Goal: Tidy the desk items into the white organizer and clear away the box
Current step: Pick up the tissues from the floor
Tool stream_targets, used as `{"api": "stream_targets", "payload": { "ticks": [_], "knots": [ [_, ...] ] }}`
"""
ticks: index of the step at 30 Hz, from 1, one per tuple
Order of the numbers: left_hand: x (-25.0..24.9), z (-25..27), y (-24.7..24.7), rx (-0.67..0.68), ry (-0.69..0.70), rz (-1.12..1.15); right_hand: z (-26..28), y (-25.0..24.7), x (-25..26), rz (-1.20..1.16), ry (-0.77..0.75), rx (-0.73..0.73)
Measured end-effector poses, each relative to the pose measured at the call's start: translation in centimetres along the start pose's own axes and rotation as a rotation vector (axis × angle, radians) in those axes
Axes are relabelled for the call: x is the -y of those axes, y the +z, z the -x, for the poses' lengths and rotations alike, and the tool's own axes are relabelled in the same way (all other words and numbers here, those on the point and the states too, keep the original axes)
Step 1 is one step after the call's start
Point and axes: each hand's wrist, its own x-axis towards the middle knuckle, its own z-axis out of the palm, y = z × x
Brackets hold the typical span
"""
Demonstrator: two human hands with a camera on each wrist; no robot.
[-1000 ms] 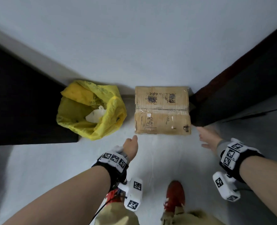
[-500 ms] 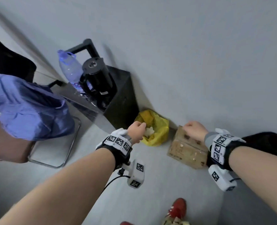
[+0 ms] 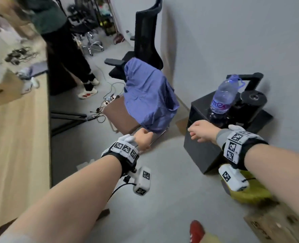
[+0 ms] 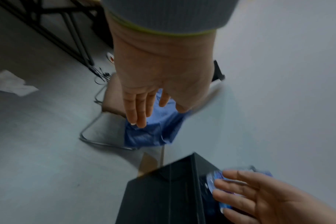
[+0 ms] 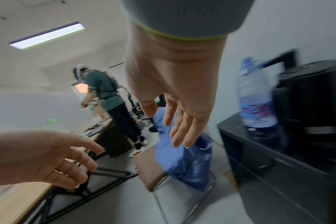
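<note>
The brown cardboard box (image 3: 281,223) lies on the grey floor against the wall, at the lower right edge of the head view, behind my right forearm. Both hands are raised in the air away from it and hold nothing. My left hand (image 3: 143,139) hangs loosely curled in front of a chair; in the left wrist view its fingers (image 4: 138,112) are nearly straight. My right hand (image 3: 200,132) floats beside a black cabinet, its fingers (image 5: 182,133) relaxed and spread. The wooden desk (image 3: 17,137) runs along the left. No white organizer is in view.
A yellow bag (image 3: 250,193) sits between the box and a black cabinet (image 3: 203,151) carrying a water bottle (image 3: 224,97) and a kettle (image 3: 252,100). A chair draped in blue cloth (image 3: 148,97), an office chair (image 3: 147,35), floor cables (image 3: 108,97) and a standing person (image 3: 64,55) lie ahead.
The view has swung left, away from the box, which slid from centre to the lower right corner. Both hands have lifted off the box and now hang empty in the air.
</note>
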Motion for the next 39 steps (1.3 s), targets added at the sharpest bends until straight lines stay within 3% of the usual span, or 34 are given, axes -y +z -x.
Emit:
{"api": "stream_targets", "payload": {
  "ticks": [7, 11, 16, 20, 25, 29, 31, 34, 39],
  "knots": [
    [8.2, -7.2, -11.5, -0.184, -0.246, 0.122, -13.1, 11.9, 14.2, 0.212, -0.140, 0.291],
    [10.7, -10.4, -17.6, -0.333, -0.346, 0.196, -19.4, 16.9, 21.6, 0.291, -0.186, 0.377],
    [14.3, -12.7, -22.8, -0.472, -0.447, 0.340, -24.3, 23.2, 29.5, 0.406, -0.287, 0.489],
    [19.6, -16.1, -24.6, -0.514, -0.558, 0.439, -28.6, 31.5, 34.4, 0.453, -0.299, 0.597],
    [26.9, -22.8, -22.0, -0.405, -0.706, 0.451, -34.2, 40.8, 33.6, 0.508, -0.275, 0.644],
    [33.0, -28.6, -20.4, -0.357, -0.770, 0.437, -39.9, 47.7, 30.7, 0.533, -0.249, 0.657],
    [38.4, -33.7, -18.6, -0.345, -0.831, 0.465, -45.6, 53.8, 28.2, 0.565, -0.246, 0.650],
    [42.8, -36.5, -17.5, -0.330, -0.927, 0.539, -49.0, 58.2, 26.2, 0.607, -0.261, 0.651],
    [56.9, -45.9, -15.8, -0.391, -1.032, 0.598, -59.8, 72.2, 20.2, 0.834, -0.381, 0.805]
  ]
}}
